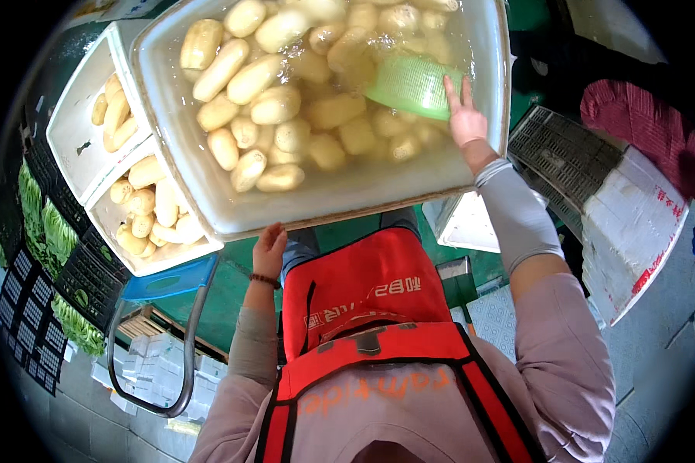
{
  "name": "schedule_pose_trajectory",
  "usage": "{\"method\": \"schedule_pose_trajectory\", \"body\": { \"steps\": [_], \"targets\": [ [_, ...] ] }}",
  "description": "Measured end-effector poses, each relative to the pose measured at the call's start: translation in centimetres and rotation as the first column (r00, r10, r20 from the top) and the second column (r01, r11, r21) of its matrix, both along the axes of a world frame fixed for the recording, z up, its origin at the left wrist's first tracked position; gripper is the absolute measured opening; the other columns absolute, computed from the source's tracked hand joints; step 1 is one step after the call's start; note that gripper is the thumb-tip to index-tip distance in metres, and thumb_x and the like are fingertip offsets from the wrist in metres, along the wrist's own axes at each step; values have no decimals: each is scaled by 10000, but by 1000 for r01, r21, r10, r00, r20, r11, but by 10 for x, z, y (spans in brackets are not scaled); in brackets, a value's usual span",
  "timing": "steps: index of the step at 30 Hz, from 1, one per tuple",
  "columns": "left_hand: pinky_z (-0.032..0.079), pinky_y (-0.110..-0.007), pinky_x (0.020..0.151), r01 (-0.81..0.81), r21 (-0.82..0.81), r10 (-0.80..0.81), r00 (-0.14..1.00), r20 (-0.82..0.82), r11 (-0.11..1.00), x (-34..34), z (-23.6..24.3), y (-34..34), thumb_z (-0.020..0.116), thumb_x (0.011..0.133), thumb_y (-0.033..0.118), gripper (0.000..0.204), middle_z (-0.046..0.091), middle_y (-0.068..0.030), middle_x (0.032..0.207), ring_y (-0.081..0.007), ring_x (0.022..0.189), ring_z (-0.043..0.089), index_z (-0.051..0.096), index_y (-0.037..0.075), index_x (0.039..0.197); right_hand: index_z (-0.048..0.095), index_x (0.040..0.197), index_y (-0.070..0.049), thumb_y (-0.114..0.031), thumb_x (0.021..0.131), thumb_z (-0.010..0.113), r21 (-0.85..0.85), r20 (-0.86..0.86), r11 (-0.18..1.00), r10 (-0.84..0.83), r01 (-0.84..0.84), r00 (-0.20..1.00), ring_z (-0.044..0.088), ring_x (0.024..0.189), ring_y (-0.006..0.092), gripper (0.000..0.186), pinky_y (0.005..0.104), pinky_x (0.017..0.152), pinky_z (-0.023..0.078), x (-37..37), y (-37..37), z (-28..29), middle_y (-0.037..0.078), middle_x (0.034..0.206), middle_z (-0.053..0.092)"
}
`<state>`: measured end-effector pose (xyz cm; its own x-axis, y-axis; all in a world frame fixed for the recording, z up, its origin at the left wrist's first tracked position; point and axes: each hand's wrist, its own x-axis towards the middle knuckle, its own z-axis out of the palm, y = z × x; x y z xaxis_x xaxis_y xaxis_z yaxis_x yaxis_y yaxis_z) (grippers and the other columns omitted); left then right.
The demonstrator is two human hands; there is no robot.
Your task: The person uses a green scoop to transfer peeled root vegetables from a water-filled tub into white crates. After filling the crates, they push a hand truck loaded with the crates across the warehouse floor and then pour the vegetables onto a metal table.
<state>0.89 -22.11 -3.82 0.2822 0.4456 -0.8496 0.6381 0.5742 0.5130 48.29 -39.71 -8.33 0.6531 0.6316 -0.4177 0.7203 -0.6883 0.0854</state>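
Observation:
A large white tub (347,202) of cloudy water spans the top of the view, full of pale yellow oblong root vegetables (274,104) that look like lotus root sections. At the tub's right side my right hand (467,123) grips a green ribbed plastic basket (417,86), tilted and partly under water. Two of its fingers lie stretched over the basket; the thumb is hidden. My left hand (270,245) hangs at the tub's front rim with loosely bent fingers and nothing visible in it. Whether it touches the rim I cannot tell.
On the left, two white foam boxes (93,166) hold more of the roots. A blue-topped cart with a grey metal handle (187,363) stands below them. Leafy greens (58,231) lie in black crates farther left. At right are a dark plastic crate (560,147) and a white foam box (633,224).

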Motion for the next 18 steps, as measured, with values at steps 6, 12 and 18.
{"method": "schedule_pose_trajectory", "body": {
  "steps": [6, 12, 18],
  "targets": [
    [461, -275, 899, 31, 3, -31, 994, 101, 1000, 43, -16, 7, 591, 910, 102, 290, 602, -40, 1081, -130, 991, 563, 547, 18, 1184, 128, 1477, -291, 55, 770, 432, 6, -111, 999, -40, 41, 993, 651, 845, 385, 844, 436, 673, 563, -17, -34, 4, 270, 1476, 201],
    [472, -252, 825, 16, 14, -17, 994, 104, 1000, 49, -33, 8, 611, 905, 147, 284, 613, -35, 1024, -102, 915, 567, 563, 26, 1158, 105, 1482, -274, 38, 750, 472, 23, -105, 990, -132, 136, 986, 656, 759, 390, 877, 426, 653, 559, 11, -14, -13, 278, 1468, 210],
    [455, -256, 888, -17, -8, 17, 994, 110, 1000, 52, -45, 5, 610, 906, 124, 263, 612, -15, 1040, -104, 963, 562, 570, 27, 1148, 86, 1484, -241, -27, 669, 620, -32, -186, 975, -224, 222, 957, 650, 794, 392, 998, 440, 683, 547, -25, -43, 6, 270, 1459, 245]
  ]
}}
